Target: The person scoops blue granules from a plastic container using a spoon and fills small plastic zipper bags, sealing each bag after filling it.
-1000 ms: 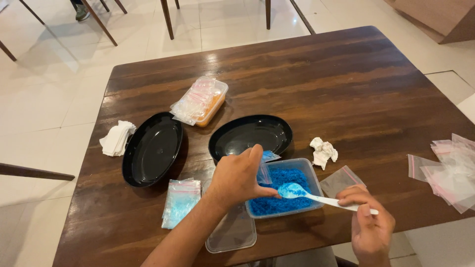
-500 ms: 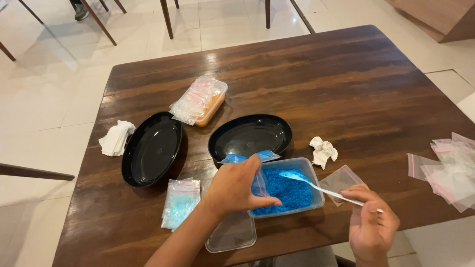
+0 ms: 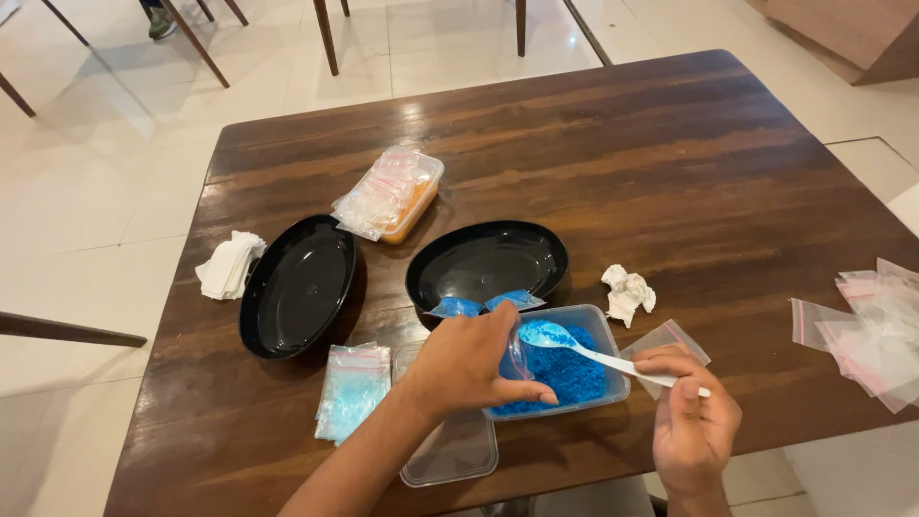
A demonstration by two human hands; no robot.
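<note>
A dark brown wooden table (image 3: 670, 172) filled most of the frame, its grain running left to right, standing on a pale tiled floor (image 3: 86, 182). Chair legs (image 3: 325, 33) and a shoe showed along the upper edge, and a wooden bar entered from the left edge.

At the left of the table lay a crumpled white tissue (image 3: 228, 265), and just beside it an empty black oval tray (image 3: 297, 284), its long axis running from lower left to upper right. Below it rested filled small bags of blue powder (image 3: 352, 388). Above, a clear tub with orange contents (image 3: 407, 196) carried a stack of small bags. A second black oval tray (image 3: 486, 263) sat at centre, with two filled blue bags on its near rim. A clear lid (image 3: 455, 450) lay at the lower edge.

The left hand (image 3: 464, 364) was curled, thumb and fingers pinching a small clear bag (image 3: 520, 356) at the left edge of the clear container of blue powder (image 3: 565, 369). The right hand (image 3: 691, 421), lower right, pinched the handle of a white plastic spoon (image 3: 598, 351). The spoon's long axis ran from lower right to upper left, its bowl loaded with blue powder and pointing toward the bag, over the container.

Further right lay a crumpled paper wad (image 3: 627, 292), an empty clear bag (image 3: 665, 340), and a pile of empty bags (image 3: 866, 330) at the right edge.
</note>
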